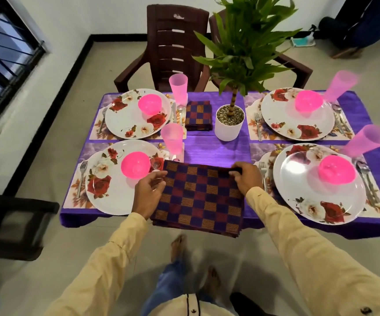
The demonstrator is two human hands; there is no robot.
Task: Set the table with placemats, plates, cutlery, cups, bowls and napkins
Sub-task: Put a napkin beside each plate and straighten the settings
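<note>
A stack of checkered purple, red and gold napkins (198, 197) lies at the near edge of the purple-clothed table (216, 149), overhanging it. My left hand (149, 190) grips the stack's left top corner and my right hand (245, 176) pinches its right top corner. One folded napkin (198, 115) lies beside the far left setting. Four settings each have a floral placemat, a rose-patterned plate (116, 179), a pink bowl (135, 164), a pink cup (172, 139) and cutlery such as the fork (82, 179).
A potted plant in a white pot (229, 124) stands mid-table. Brown plastic chairs (175, 46) are at the far side and a dark chair (13, 222) at my left. My bare feet (180, 247) are on the tiled floor below.
</note>
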